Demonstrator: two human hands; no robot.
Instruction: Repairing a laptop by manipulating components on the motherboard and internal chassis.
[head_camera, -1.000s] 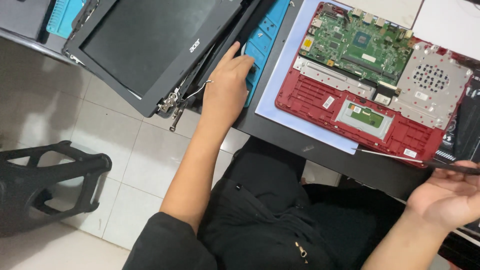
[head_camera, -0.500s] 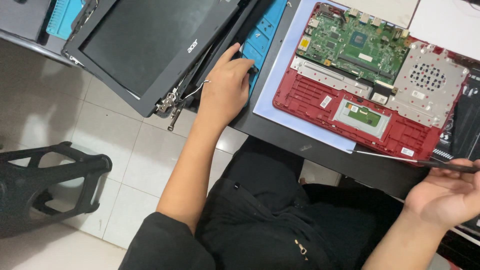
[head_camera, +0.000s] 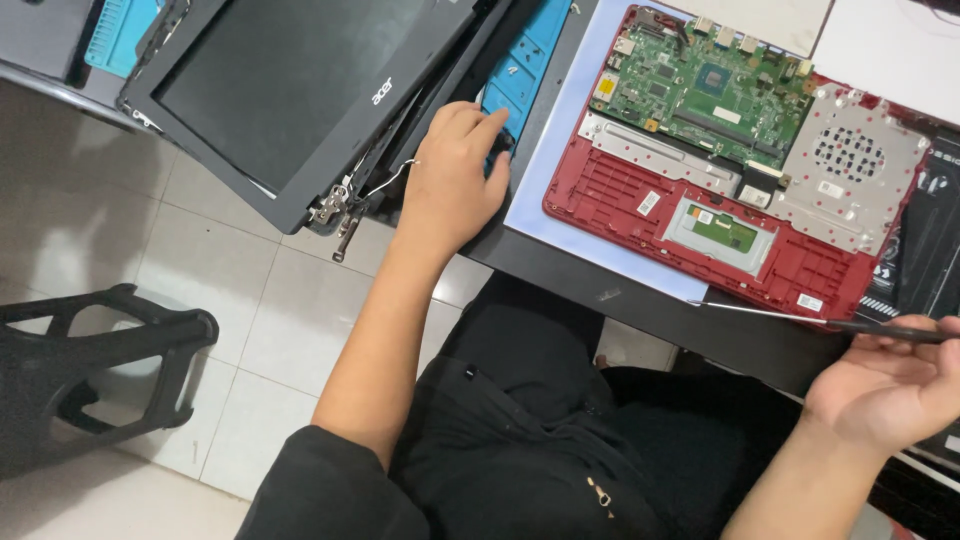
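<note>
- The left hand lies palm down at the near edge of the dark surface, its fingers loosely curled and resting on a bright blue plastic tray with moulded compartments; it clasps nothing that can be seen.
- Just left of that hand sits a detached black laptop screen panel with a dark glass face, tilted across the surface's corner and overhanging the floor; its bare metal hinge and a thin white cable stick out close to the wrist.
- The right hand is held palm up at the lower right, off the front edge of the surface, with its fingers closed around the dark handle of a long, thin screwdriver with a silvery shaft.
- The shaft runs leftwards, roughly level, and its tip ends just before the near edge of an opened red laptop base.
- That base lies on a pale lilac sheet, showing a green circuit board and a silvery perforated metal plate.
- A black plastic stool stands on the pale tiled floor at the left.
</note>
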